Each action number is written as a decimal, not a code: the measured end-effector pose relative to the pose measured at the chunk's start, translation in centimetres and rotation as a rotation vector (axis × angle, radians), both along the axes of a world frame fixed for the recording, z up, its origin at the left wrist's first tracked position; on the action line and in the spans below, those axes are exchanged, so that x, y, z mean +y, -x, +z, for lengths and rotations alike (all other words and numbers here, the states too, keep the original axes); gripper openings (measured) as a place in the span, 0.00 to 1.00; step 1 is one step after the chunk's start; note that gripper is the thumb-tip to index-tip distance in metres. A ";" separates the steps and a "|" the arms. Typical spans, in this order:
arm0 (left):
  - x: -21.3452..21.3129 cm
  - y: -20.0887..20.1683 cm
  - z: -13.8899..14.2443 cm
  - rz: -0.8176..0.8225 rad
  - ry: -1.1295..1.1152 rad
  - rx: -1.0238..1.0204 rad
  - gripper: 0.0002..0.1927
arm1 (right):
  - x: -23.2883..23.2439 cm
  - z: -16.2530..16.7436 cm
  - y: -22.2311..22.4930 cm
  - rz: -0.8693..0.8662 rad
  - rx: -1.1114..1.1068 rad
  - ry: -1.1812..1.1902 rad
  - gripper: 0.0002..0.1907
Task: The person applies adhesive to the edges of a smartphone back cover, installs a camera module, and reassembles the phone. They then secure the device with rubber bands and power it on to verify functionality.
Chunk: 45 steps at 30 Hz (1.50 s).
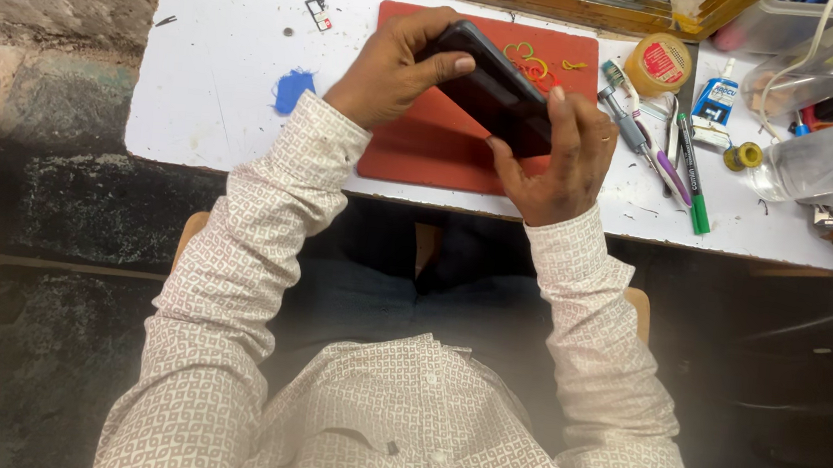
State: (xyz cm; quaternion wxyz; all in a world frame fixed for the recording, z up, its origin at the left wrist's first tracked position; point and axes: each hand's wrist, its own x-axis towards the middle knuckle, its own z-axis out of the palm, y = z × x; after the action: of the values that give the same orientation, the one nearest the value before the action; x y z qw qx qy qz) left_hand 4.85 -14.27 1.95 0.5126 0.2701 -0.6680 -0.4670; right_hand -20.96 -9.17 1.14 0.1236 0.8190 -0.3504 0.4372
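Nearest the camera sit the person's lap and patterned shirt sleeves, both arms reaching forward to the white surface (208,95). Just past its near edge the right hand (555,161) and the left hand (391,71) share one dark phone (494,92), held tilted in the air above a red mat (424,144) rather than lying on it. The right hand's grip is clamped on the phone's lower right end, fingers wrapped under it and fingertips (556,94) pressing its upper edge; the left hand's grip is closed on the upper left end, thumb (446,66) laid across the face. So the phone lies between the two hands, spanning from one palm to the other. As for progress, the phone looks whole and shut, with no cover or part visibly lifted, so the handling seems to be at an early stage, though the far side of the phone is hidden and I cannot be sure. A small card tray (317,13) lies apart on the surface to the left, near a blue scrap (293,90). Further right lie a green marker (693,178), a purple-handled tool (664,165), a glue bottle (717,100) and a roll of tape (658,62).
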 end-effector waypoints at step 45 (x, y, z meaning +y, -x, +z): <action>-5.9 5.9 6.7 -0.136 0.248 -0.319 0.13 | -5.1 3.3 2.3 1.092 -0.930 -1.413 0.37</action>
State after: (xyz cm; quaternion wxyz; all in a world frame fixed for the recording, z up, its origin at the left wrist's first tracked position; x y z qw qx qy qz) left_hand -1.07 -20.13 8.63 0.3971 0.2297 -0.8096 -0.3661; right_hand -23.23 -14.30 4.42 -0.7570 0.5010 -0.1194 0.4021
